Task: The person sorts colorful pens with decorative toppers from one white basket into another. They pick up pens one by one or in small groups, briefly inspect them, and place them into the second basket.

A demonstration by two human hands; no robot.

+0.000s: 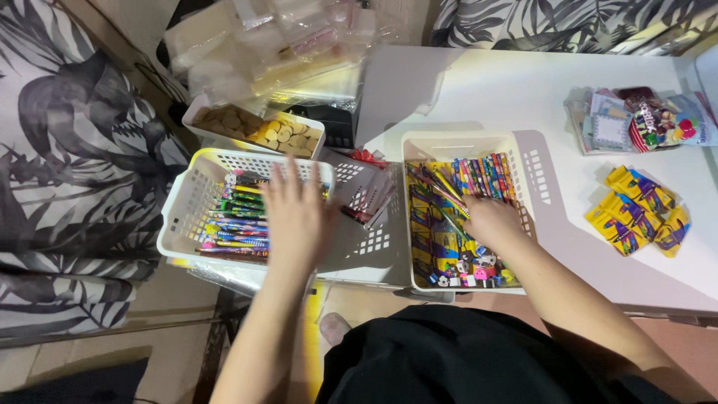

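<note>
My left hand [298,213] hovers flat, fingers spread, over the right part of a white slotted basket [196,187] that holds coloured pens and pencils [238,221]; it holds nothing I can see. My right hand [490,219] reaches down into a second white basket [537,168] packed with coloured pencils [482,173], yellow crayon boxes [432,239] and small erasers [467,275]. Its fingers curl among the pencils, and whether they grip one is hidden.
A white tray of round wooden tokens [262,129] stands behind the left basket. A third white basket [366,224] lies between the two. On the white table [523,90] lie yellow crayon boxes [639,209] and a pile of sticker packets [639,120]. Clear plastic bags [299,45] at the back.
</note>
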